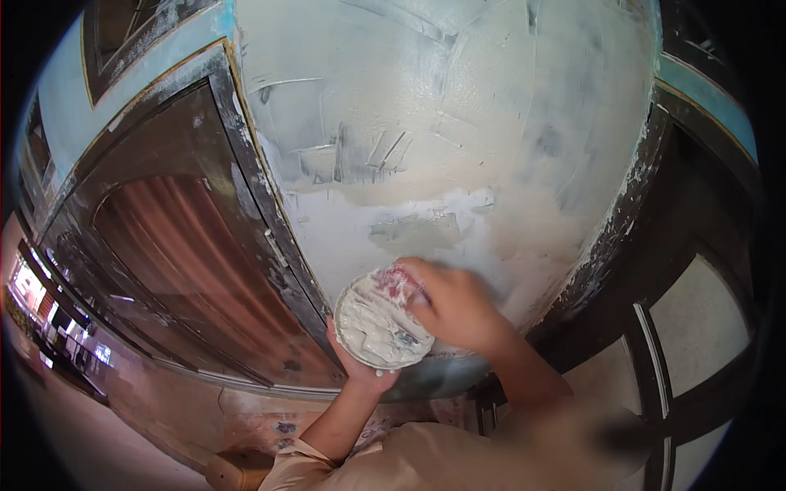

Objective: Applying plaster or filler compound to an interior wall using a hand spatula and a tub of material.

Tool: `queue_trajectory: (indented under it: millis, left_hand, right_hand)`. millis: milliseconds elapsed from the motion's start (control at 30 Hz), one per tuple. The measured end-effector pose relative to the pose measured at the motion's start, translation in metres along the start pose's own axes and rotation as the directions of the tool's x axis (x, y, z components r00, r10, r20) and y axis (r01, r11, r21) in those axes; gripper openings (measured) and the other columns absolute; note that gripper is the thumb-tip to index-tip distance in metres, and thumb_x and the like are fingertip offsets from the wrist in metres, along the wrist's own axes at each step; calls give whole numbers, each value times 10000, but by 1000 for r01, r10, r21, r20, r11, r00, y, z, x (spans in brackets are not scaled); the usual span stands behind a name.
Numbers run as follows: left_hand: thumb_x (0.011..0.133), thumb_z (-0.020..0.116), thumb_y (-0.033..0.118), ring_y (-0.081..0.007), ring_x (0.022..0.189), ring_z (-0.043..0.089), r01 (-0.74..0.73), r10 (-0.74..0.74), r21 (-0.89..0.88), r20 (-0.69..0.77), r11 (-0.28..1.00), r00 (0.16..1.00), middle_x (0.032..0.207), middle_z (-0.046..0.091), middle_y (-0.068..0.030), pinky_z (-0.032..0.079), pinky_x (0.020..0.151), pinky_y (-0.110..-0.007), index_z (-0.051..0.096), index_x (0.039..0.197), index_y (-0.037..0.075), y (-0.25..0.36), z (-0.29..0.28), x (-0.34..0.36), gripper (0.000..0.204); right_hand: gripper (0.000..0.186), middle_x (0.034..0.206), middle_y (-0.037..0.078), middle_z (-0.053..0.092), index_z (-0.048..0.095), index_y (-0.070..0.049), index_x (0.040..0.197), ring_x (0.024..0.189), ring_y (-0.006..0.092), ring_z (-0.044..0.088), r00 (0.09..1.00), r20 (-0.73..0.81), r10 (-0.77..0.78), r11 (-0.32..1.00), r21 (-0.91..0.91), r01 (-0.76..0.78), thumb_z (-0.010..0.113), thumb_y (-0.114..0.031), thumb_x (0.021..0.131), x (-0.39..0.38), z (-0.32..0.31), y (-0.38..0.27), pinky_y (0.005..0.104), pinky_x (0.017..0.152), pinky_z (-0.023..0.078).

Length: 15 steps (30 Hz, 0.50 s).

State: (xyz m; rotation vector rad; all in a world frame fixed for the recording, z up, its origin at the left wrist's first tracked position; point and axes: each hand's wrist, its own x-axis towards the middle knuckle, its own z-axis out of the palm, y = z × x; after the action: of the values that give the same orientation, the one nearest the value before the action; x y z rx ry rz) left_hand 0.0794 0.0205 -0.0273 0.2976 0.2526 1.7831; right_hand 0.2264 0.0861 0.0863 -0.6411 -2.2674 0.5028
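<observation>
A round tub (341,305) filled with thick off-white putty (368,329) rests in my left hand (360,368), whose fingers wrap its lower left side and underside. My right hand (455,304), a little blurred, reaches over the tub's upper right edge. It grips a red scraper (399,286) smeared with putty; the blade is mostly hidden by the hand and the paste. Just beyond the tub stands a wall (491,106) with patchy white and grey putty. A bare grey-green patch (416,231) shows through the whiter coat.
Left of the wall is a dark door frame (266,184) with peeling paint and a glazed panel over a reddish-brown curtain (192,237). On the right stands another dark door (696,245) with pale panels. A wooden piece (237,470) lies at lower left, near patterned flooring (274,421).
</observation>
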Motion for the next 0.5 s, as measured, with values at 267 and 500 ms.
queue_trajectory:
  millis: [267, 500]
  left_hand:
    - [924, 358, 693, -317, 1339, 462, 89, -88, -24, 38, 996, 995, 1486, 464, -70, 369, 1111, -488, 424, 1478, 183, 1, -6, -2, 756]
    - [933, 360, 678, -319, 1322, 480, 107, -101, -88, 73, 990, 992, 1479, 475, -68, 375, 1107, -488, 437, 1468, 178, 10, -16, 5, 736]
  right_hand:
    - [425, 956, 229, 667, 558, -74, 1244, 859, 413, 661, 996, 93, -6, 993, -117, 17, 585, -41, 821, 8, 15, -3, 440, 745, 536]
    - [416, 936, 229, 671, 567, -88, 1246, 842, 430, 651, 992, 105, -62, 995, -68, 70, 606, -102, 832, 15, 17, -1, 462, 736, 525]
